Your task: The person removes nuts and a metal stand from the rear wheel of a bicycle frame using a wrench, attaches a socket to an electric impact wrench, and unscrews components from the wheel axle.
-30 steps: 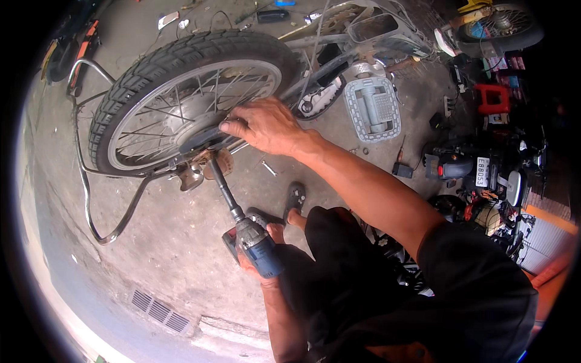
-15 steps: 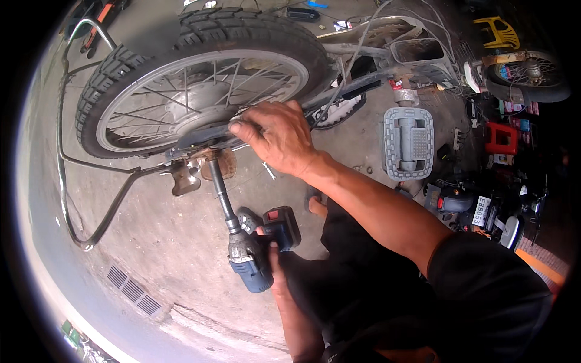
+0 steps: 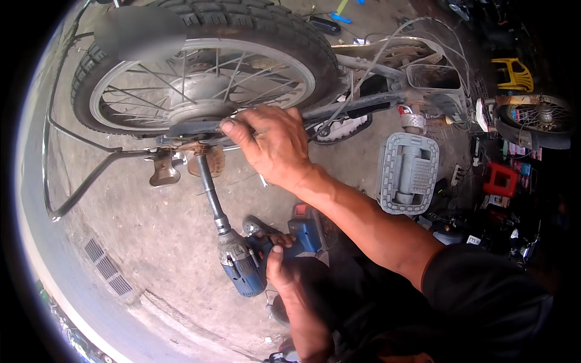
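Note:
My left hand [image 3: 285, 269] is wrapped around the handle of a blue and grey cordless impact wrench [image 3: 242, 272], its battery pointing right. A long socket extension [image 3: 210, 190] runs from the wrench up to the wheel's hub area. The extension's far end meets the axle end beside a rusty bracket; the fastener itself is hidden. My right hand [image 3: 272, 142] grips the dark swingarm [image 3: 339, 109] just right of the hub, thumb on the near side and fingertips out of sight. The spoked wheel [image 3: 302, 66] has a knobby black tyre and a silver rim.
A bent metal tube frame [image 3: 78, 196] extends left of the wheel. A grey slotted plastic piece, perhaps a stool [image 3: 408, 172], is right of my right forearm. Farther right are a yellow plastic stool [image 3: 513, 74], another wheel [image 3: 535, 121] and a red plastic item [image 3: 500, 179]. A floor grate [image 3: 107, 266] lies lower left.
The view has shifted, moving the grey plastic piece lower in the picture. The wrench's battery end now shows farther right. Both hands keep their holds, and the extension still reaches the hub area.

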